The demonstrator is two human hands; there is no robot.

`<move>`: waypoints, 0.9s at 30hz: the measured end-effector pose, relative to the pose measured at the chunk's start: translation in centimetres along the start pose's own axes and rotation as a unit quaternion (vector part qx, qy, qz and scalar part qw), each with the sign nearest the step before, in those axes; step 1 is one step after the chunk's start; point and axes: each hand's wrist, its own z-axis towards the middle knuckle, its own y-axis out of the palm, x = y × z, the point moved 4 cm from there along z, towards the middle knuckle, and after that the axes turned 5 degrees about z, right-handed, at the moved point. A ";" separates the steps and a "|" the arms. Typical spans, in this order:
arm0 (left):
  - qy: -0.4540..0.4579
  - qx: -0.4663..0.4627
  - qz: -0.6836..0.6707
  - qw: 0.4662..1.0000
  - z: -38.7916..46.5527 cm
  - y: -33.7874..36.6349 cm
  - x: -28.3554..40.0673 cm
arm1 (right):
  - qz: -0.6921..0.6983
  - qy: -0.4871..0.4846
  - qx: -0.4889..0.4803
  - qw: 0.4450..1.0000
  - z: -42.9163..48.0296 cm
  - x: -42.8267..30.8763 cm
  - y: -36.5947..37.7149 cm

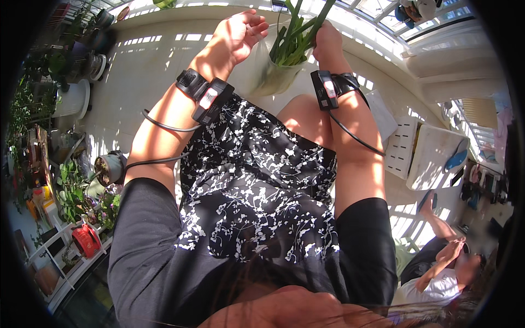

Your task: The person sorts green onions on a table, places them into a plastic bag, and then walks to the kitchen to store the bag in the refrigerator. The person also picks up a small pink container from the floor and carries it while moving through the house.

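Long green stalks (292, 45), which look like scallions or leeks, stand in a translucent plastic bag (277, 80) in front of my knees. At the bag's left side, the curled fingers of my left hand (240, 39) pinch its upper edge. My right hand (329, 41) is on the opposite side, close against the stalks. Its fingers are mostly hidden behind the leaves, so what it grips cannot be made out. Each wrist wears a black strapped device with a cable.
Potted plants (69, 180) and a white shelf (61, 262) line the left. A white slotted plastic stool (400, 143) stands at right beside a white board-like surface (434, 158) bearing a blue slipper (456, 159). Another person (434, 279) sits at lower right. Sunlit pale floor (139, 61) surrounds me.
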 end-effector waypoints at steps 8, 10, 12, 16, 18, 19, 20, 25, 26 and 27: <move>-0.020 0.064 0.061 0.996 1.6 -5.1 2.8 | 0.651 0.358 0.011 0.670 1.5 -5.4 2.1; -0.008 0.062 0.050 0.997 1.8 -5.5 3.0 | 0.659 0.354 0.005 0.664 1.6 -6.9 2.6; 0.051 0.048 0.051 0.996 1.6 -5.2 3.3 | 0.631 0.342 0.052 0.694 1.3 -7.4 3.0; 0.129 0.026 0.029 0.991 1.6 -6.1 3.0 | 0.597 0.288 0.030 0.748 1.5 -7.8 2.6; 0.153 0.012 0.050 0.987 1.1 -5.9 2.8 | 0.614 0.236 -0.001 0.753 1.8 -7.1 3.1; 0.145 -0.011 0.081 0.986 0.8 -5.4 2.9 | 0.622 0.208 -0.017 0.754 2.0 -7.5 2.9; 0.137 -0.033 0.111 0.984 0.5 -5.1 3.1 | 0.627 0.249 -0.009 0.738 2.1 -7.6 3.0; 0.026 -0.299 0.308 0.903 -0.8 -2.5 2.8 | 0.633 0.200 -0.027 0.747 3.1 -7.3 4.5; 0.022 -0.325 0.429 0.843 -1.5 -2.0 2.0 | 0.624 0.199 -0.032 0.755 3.3 -7.2 4.8; 0.025 -0.394 0.428 0.813 -2.0 -1.1 1.2 | 0.640 0.213 -0.018 0.738 3.3 -7.5 5.3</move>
